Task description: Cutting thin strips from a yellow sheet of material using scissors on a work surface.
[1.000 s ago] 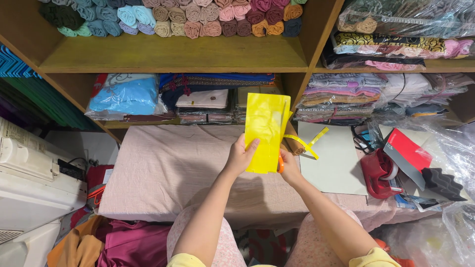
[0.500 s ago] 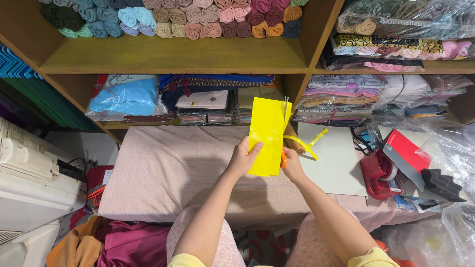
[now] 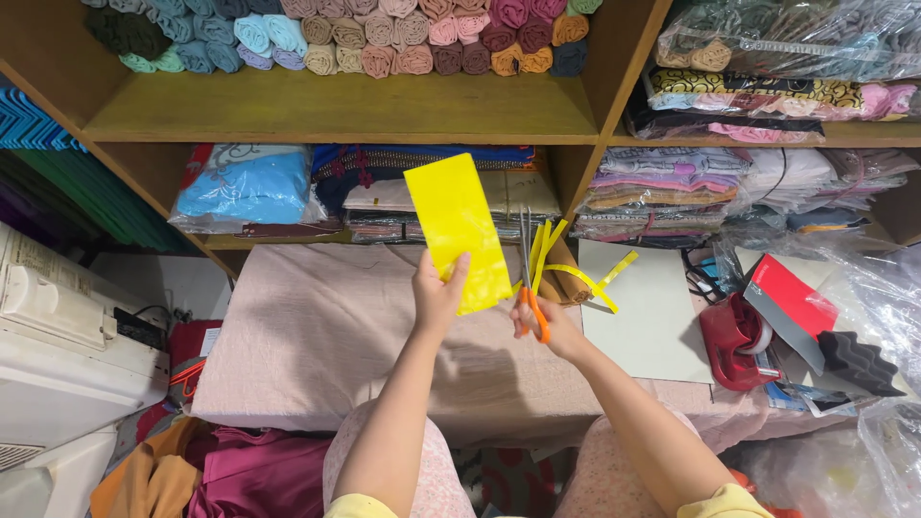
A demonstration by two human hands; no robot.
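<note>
My left hand (image 3: 438, 293) pinches the lower edge of the yellow sheet (image 3: 458, 230), which I hold up above the table (image 3: 317, 336), its long axis tilted up and to the left. My right hand (image 3: 549, 324) is closed around the orange-handled scissors (image 3: 529, 288), blades pointing up, just to the right of the sheet's lower corner. Thin yellow strips (image 3: 576, 273) curl beside the blades. Both hands sit close together but apart, the left nearer the sheet, and the cut edge faces the scissors.
</note>
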